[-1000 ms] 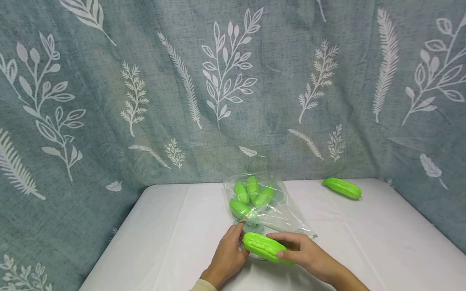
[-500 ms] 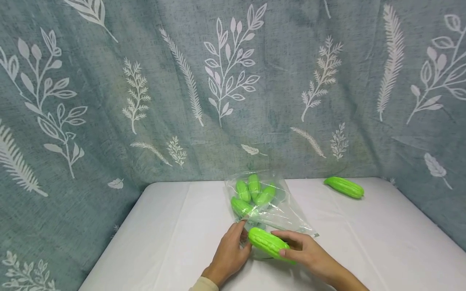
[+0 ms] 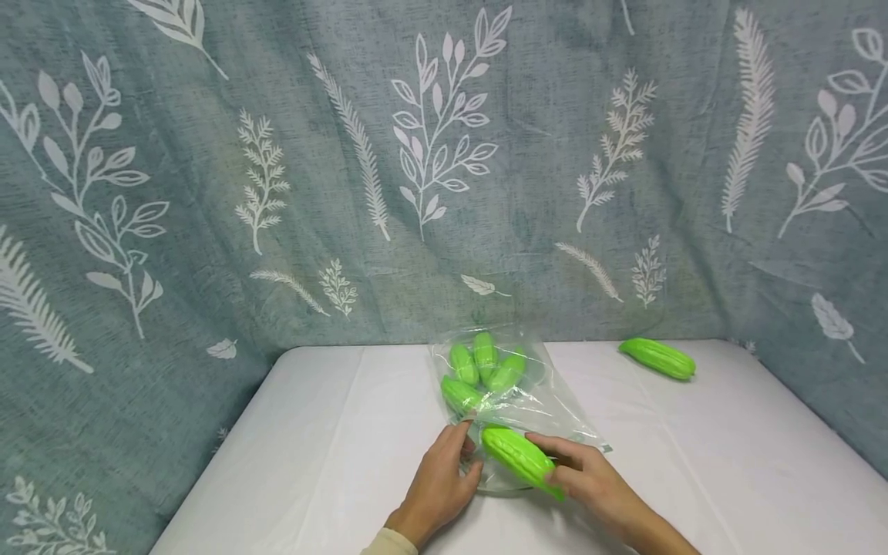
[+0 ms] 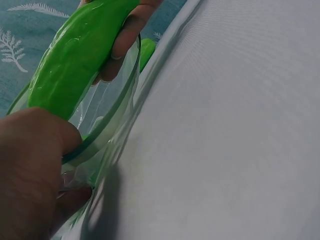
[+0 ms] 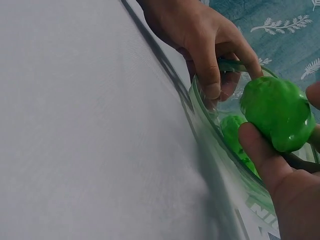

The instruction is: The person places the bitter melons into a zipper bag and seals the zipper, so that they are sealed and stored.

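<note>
A bright green, ridged bitter melon (image 3: 520, 455) with a glossy, plastic-looking skin is in my right hand (image 3: 590, 478), gripped at its near end between thumb and fingers. Its far end points into the mouth of a clear zip bag (image 3: 555, 412) with a green-edged opening. My left hand (image 3: 440, 482) pinches the bag's rim at the left of that opening, holding it apart. In the right wrist view the melon (image 5: 277, 112) hangs over the bag's mouth, with another green melon (image 5: 232, 127) visible inside. Several melons (image 3: 484, 354) lie deeper in the bag.
One more bitter melon (image 3: 657, 358) lies by itself at the back right of the white-covered table (image 3: 333, 432). Behind the table hangs a blue-green curtain (image 3: 388, 293) with white leaf prints, which also runs along both sides.
The melon in my right hand has moved slightly forward and right, its tip turning toward the bag's mouth. My left hand keeps its hold on the rim; the view has shifted a little.
</note>
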`<control>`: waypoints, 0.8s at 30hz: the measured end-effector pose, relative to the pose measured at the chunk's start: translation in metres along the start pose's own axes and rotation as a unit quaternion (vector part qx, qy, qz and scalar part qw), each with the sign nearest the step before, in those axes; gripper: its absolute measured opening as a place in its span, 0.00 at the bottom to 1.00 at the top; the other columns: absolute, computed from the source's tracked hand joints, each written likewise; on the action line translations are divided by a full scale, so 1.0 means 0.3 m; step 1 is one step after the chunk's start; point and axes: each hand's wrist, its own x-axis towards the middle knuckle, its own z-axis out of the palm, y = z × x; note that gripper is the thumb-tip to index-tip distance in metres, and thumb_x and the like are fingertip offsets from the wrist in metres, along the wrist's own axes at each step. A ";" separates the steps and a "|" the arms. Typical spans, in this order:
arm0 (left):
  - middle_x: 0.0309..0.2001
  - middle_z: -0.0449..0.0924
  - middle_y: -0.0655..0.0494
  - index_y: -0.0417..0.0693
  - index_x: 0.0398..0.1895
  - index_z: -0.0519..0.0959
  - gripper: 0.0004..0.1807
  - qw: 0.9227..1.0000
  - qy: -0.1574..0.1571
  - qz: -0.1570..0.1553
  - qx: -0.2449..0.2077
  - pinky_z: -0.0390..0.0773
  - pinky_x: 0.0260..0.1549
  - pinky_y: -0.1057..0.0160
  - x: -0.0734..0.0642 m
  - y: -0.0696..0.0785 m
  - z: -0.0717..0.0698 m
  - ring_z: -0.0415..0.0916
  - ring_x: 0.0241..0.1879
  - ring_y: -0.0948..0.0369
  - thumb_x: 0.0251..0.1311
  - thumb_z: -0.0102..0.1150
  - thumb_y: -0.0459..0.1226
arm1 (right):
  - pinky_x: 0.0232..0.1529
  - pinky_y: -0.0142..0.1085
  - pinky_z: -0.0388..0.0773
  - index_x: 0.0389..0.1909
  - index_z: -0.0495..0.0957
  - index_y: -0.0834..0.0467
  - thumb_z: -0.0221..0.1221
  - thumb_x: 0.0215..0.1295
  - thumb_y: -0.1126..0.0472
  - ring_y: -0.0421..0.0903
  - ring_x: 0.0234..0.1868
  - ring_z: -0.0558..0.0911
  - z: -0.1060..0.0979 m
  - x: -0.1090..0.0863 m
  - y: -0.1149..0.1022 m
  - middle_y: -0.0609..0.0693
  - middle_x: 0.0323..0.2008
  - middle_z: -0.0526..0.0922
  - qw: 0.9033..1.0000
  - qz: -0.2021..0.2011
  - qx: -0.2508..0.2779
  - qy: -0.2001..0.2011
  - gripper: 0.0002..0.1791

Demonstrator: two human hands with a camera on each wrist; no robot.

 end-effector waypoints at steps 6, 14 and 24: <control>0.43 0.76 0.63 0.45 0.68 0.68 0.35 1.000 0.004 0.003 0.003 0.80 0.46 0.67 0.001 0.002 0.000 0.77 0.43 0.67 0.56 0.67 0.34 | 0.56 0.30 0.75 0.71 0.64 0.69 0.58 0.69 0.66 0.38 0.62 0.74 0.004 -0.009 -0.003 0.68 0.70 0.64 1.000 -0.001 0.003 -0.003 0.31; 0.42 0.75 0.62 0.44 0.68 0.68 0.34 1.000 0.014 0.016 0.004 0.80 0.43 0.69 0.001 0.002 -0.003 0.76 0.40 0.67 0.57 0.68 0.34 | 0.55 0.31 0.77 0.71 0.63 0.70 0.60 0.69 0.65 0.38 0.60 0.75 0.015 -0.021 -0.006 0.70 0.69 0.64 1.000 0.004 0.013 0.006 0.32; 0.40 0.73 0.61 0.42 0.66 0.69 0.33 0.999 0.022 0.027 0.009 0.77 0.36 0.73 -0.001 0.001 0.000 0.73 0.34 0.68 0.56 0.68 0.35 | 0.51 0.31 0.79 0.69 0.63 0.73 0.61 0.67 0.65 0.58 0.61 0.75 0.040 -0.018 0.002 0.72 0.67 0.65 0.998 0.003 -0.011 0.067 0.33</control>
